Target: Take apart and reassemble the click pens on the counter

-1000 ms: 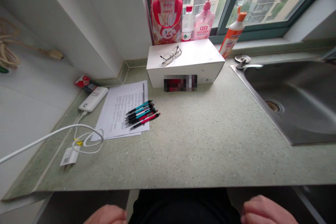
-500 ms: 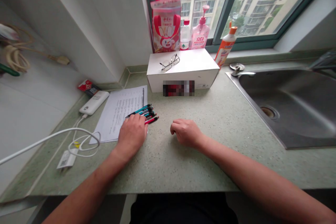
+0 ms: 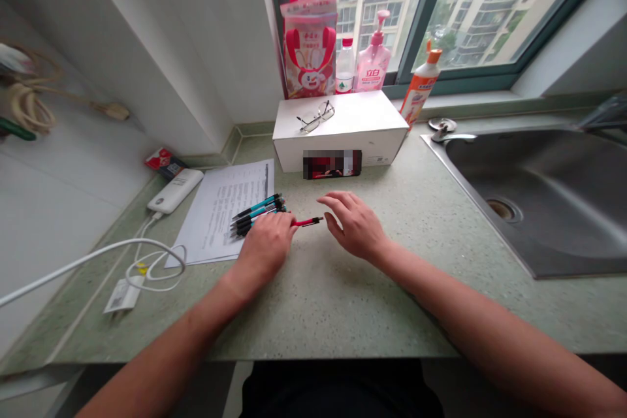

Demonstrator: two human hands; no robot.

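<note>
Red pen (image 3: pixel 307 222), now shifted rightward, left fingers (image 3: pixel 283 221) gripping it, right fingers (image 3: pixel 343 201) newly parted

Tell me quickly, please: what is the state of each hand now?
Left hand: closed, holding a red pen.
Right hand: open, holding nothing, near the pen's end.

Red pen (image 3: pixel 307 222) partly hidden by left hand (image 3: pixel 269 238); print (image 3: pixel 226 206) on paper sheet (image 3: pixel 196 235) too small to read; panel (image 3: pixel 332 164) on white box (image 3: pixel 357 117) pixelated; pump bottle (image 3: pixel 373 68) base hidden behind box; sink (image 3: pixel 558 202) cut by right edge, white cable (image 3: pixel 59 277) by left
</note>
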